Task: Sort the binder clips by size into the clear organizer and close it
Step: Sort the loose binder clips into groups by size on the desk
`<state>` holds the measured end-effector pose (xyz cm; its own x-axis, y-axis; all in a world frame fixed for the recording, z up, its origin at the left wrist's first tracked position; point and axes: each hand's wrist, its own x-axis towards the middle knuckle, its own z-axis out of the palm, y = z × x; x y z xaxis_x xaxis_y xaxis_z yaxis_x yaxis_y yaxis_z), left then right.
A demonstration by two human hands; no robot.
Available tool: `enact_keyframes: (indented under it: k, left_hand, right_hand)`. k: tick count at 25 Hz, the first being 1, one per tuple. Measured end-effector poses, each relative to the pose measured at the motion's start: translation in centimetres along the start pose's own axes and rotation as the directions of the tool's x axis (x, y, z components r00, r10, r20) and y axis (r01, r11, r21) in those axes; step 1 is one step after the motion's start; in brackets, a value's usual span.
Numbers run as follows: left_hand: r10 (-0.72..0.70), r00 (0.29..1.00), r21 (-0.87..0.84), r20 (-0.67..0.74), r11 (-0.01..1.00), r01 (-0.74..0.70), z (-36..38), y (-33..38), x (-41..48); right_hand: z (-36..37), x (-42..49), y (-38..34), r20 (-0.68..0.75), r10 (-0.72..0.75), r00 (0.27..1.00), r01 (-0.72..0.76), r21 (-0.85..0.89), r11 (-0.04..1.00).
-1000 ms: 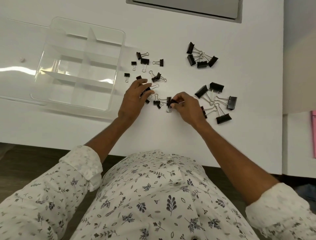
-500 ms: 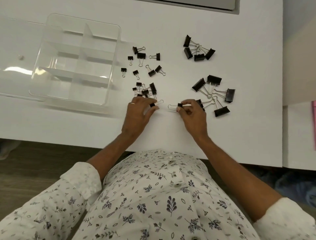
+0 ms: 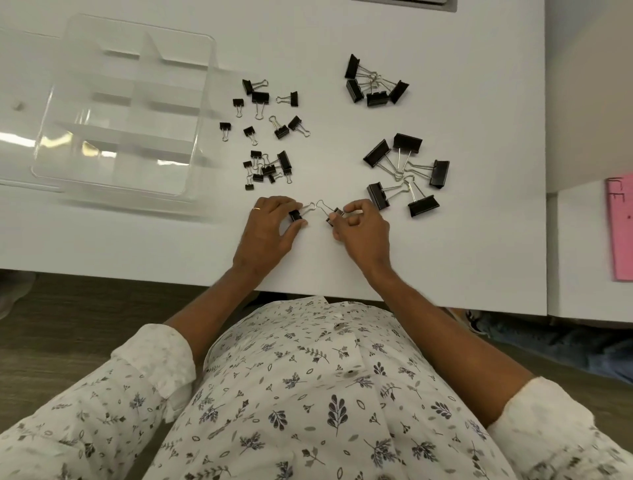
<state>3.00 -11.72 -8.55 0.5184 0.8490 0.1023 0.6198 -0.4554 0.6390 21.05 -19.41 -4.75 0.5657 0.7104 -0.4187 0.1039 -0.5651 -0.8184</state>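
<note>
1. A white table (image 3: 445, 260) fills the upper view.
2. A grey panel (image 3: 451, 4) sits at its far edge.
3. A pink sheet (image 3: 621, 233) lies on a separate white surface (image 3: 582, 298) beside the table's right edge.
4. Brown wood-grain floor (image 3: 68, 308) shows below the near edge.

The gap between the left hand (image 3: 270, 229) and right hand (image 3: 363, 229) is filled by the left binder clip (image 3: 294, 216) and right binder clip (image 3: 334, 216) they pinch, wire handles nearly meeting. Beyond, a bare lane of desk (image 3: 329, 113) runs to the far edge, small clips (image 3: 260, 97) on its left, medium clips (image 3: 376, 99) and large clips (image 3: 407, 142) on its right. The clear organizer (image 3: 202, 137) is open from above; a clip knot (image 3: 284, 159) lies near its right wall.
</note>
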Motion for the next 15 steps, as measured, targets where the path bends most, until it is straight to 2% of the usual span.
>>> enact_keyframes:
  k: [3, 9, 11, 13, 15]
  left_hand:
    - [-0.057, 0.998, -0.019, -0.021, 0.998, 0.057, 0.1, 0.5, -0.5]
    - [-0.103, 0.995, -0.048, -0.005, 0.994, 0.103, 0.0, 0.8, -0.8]
    - [-0.100, 0.994, -0.056, -0.036, 0.994, 0.098, -0.3, 0.6, -0.8]
    - [-0.101, 0.988, -0.049, -0.119, 0.994, 0.096, -0.9, 0.2, -0.3]
    - [-0.129, 0.974, -0.007, -0.188, 0.991, 0.130, -1.7, -0.6, 1.1]
  right_hand:
    - [0.7, 0.0, -0.2, 0.049, -0.074, 0.996, 0.080, -0.131, 0.988]
    - [0.2, 0.3, -0.5, 0.143, -0.098, 0.985, 0.136, -0.289, 0.948]
    - [-0.3, -0.2, -0.9, 0.203, -0.202, 0.958, 0.265, -0.363, 0.893]
    - [-0.2, -0.2, -1.7, 0.261, -0.351, 0.899, 0.433, -0.417, 0.799]
    - [0.5, 0.9, -2.7, 0.281, -0.474, 0.834, 0.551, -0.398, 0.733]
